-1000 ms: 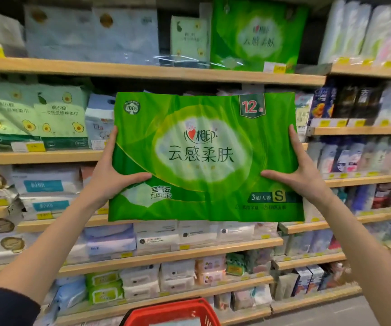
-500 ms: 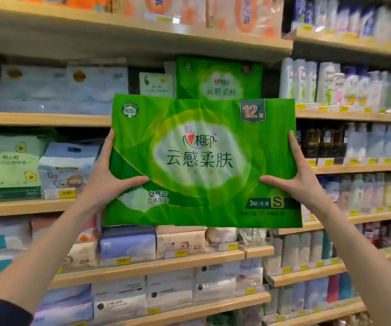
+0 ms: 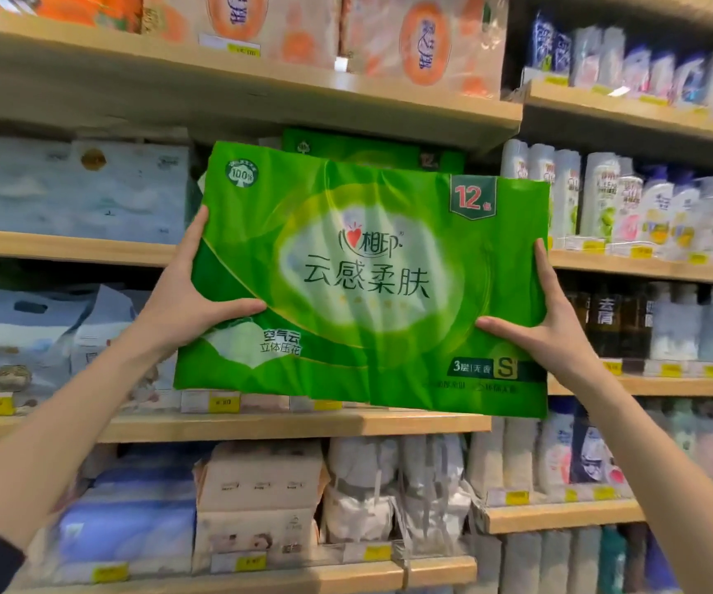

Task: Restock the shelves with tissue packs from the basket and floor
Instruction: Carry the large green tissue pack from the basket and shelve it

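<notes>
While my left hand (image 3: 183,302) and right hand (image 3: 547,332) pinch the tissue pack (image 3: 367,276) by its side edges, it hangs in front of and below the shelved pack (image 3: 371,152); I'd level it, then slide it in squarely against that one.

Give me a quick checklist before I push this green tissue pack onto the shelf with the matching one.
1. Grip: left hand and right hand hold the green tissue pack by its side edges: ok.
2. Target: matching green pack stands on the shelf board behind: ok.
3. Height: held pack's bottom edge appears below that board: not ok, lift more.
4. Free room beside the matching pack: hidden by the held pack: cannot tell.
5. Headroom: upper shelf sits just above the matching pack: ok, probably tight.
</notes>
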The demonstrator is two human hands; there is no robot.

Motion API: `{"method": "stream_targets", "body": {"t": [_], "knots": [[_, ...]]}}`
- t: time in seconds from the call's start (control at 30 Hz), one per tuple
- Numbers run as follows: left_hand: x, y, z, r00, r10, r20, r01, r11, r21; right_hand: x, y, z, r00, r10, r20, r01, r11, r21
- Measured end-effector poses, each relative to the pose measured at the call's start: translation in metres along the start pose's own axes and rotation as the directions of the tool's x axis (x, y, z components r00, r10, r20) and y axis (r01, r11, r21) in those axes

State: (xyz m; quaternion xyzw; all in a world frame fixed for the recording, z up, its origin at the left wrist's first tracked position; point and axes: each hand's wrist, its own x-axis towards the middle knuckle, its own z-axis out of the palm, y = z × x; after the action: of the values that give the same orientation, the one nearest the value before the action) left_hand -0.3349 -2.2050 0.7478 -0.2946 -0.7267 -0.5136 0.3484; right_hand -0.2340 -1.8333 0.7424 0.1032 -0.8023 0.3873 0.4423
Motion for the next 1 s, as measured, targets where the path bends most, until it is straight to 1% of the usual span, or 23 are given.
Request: {"method": "stream_targets", "body": {"t": [0.1,0.2,0.3,0.47,0.6,0.8,1.0], "knots": [[0.03,-0.004,0.01,1.0,0.023,0.004,-0.023,1.0,-0.007,0.03,0.016,0.002,0.999,-0.033,-0.02,0.033,0.999,0.028],[0.061,-0.009,0.018,0.998,0.066,-0.007,-0.066,0.997,-0.03,0.057,0.027,0.006,0.997,-0.064,-0.049,0.065,0.998,0.018],[0.088,-0.014,0.025,0.993,0.113,-0.022,-0.113,0.993,-0.012,0.081,0.033,0.011,0.995,-0.071,-0.075,0.071,0.997,-0.002],[0.128,-0.022,0.031,0.991,0.133,-0.03,-0.134,0.99,-0.045,0.12,0.039,0.019,0.987,-0.114,-0.116,0.112,0.993,-0.023],[0.15,-0.026,0.034,0.99,0.136,-0.048,-0.139,0.988,-0.067,0.146,0.045,0.019,0.986,-0.114,-0.119,0.113,0.993,-0.017],[0.181,-0.012,0.031,0.983,0.175,-0.063,-0.174,0.985,0.017,0.184,0.053,0.015,0.992,-0.104,-0.078,0.111,0.99,0.084],[0.21,-0.001,0.04,0.985,0.166,-0.049,-0.165,0.986,0.024,0.221,0.065,0.004,0.992,-0.112,-0.05,0.116,0.988,0.097]]}}
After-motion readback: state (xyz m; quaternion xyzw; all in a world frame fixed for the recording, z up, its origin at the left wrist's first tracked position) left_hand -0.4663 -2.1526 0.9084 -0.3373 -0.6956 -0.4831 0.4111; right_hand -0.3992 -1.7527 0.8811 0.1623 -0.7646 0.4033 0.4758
